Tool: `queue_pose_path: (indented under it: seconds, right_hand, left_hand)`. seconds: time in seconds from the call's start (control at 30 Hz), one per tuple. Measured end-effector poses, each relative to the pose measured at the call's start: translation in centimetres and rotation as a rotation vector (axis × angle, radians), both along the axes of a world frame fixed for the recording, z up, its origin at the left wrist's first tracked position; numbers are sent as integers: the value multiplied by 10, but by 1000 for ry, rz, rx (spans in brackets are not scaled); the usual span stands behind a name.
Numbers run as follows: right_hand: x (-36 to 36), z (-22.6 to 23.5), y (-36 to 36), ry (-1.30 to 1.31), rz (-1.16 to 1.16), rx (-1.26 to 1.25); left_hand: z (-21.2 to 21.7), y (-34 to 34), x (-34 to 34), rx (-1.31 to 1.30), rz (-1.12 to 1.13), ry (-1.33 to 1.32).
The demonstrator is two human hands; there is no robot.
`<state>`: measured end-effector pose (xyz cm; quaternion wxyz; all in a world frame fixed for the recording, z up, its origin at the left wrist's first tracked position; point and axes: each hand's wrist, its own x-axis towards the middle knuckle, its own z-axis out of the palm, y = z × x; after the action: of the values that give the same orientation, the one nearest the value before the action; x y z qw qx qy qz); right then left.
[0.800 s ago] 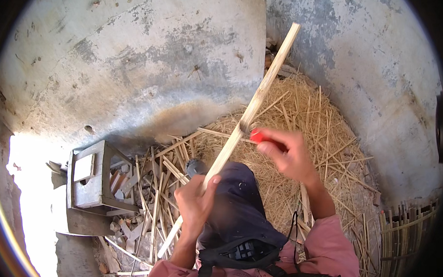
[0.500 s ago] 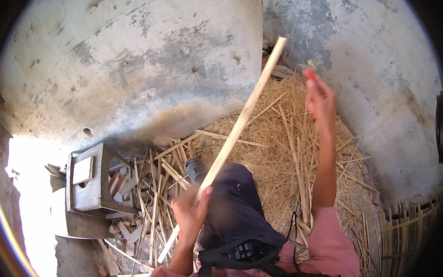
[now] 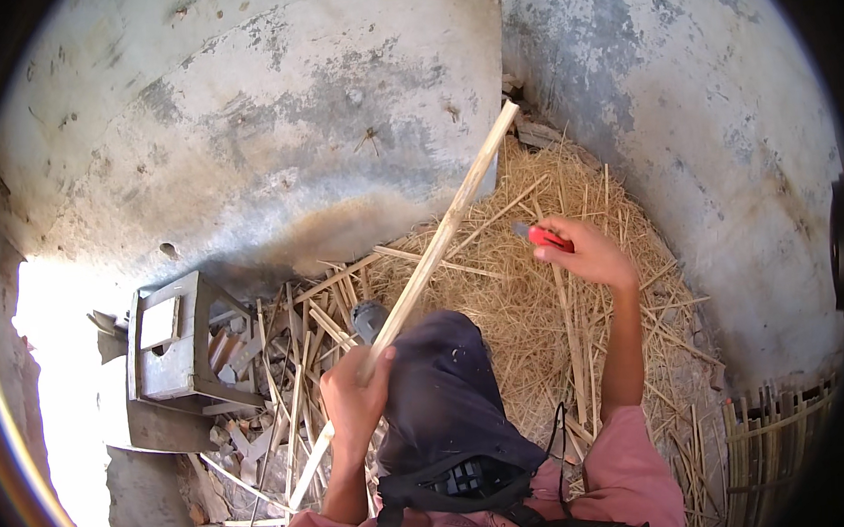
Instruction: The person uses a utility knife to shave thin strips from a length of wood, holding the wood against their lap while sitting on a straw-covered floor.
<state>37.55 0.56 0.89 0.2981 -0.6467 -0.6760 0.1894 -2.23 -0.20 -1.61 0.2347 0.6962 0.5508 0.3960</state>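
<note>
I see the long bamboo strip [image 3: 440, 235] running diagonally, its far end pointing to the upper right of centre, its near end at lower left. My left hand [image 3: 352, 401] is fisted around it low down; my right hand [image 3: 589, 253] grips a red-handled knife [image 3: 544, 237], now lowered from the raised position. Straw [image 3: 535, 297] covers the floor between grey concrete walls [image 3: 250, 130].

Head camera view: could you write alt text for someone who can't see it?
A person's left hand grips a long bamboo strip angled upward, while the right hand holds a red-handled knife beside it, above straw shavings and a small stool.
</note>
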Motion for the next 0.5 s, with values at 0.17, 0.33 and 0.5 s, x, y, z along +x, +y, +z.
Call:
queue_pose_path:
  seconds: [0.17,0.33,0.5]
  right_hand:
    - [-34,19,-1,200,-160,114]
    - [-59,26,-7,168,-115,313]
    - [-75,25,-3,170,-51,456]
  left_hand:
    - [0,4,1,57,-12,27]
    - [1,5,5,137,-28,15]
    - [3,6,5,155,-73,51]
